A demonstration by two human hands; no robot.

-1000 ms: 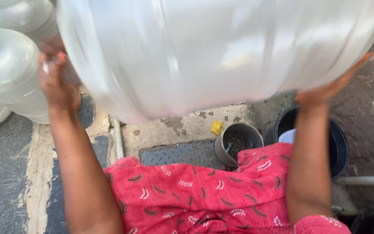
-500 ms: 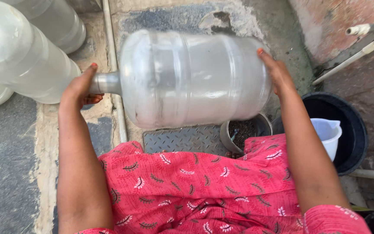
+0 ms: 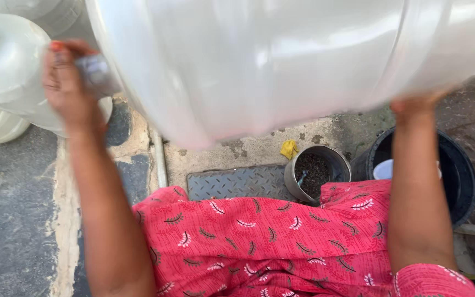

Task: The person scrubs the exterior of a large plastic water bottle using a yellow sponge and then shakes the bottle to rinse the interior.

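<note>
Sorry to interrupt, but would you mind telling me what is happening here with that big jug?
A person in a red patterned garment holds a large clear plastic water jug on its side, raised close to the camera. The left hand grips the neck end and the right hand braces the base. Below, on the ground, are a grey container of dark grit, a black bucket and a metal plate. More jugs lie at the left.

bright daylight, glare, motion blur on jug [image 3: 281, 60]
</note>
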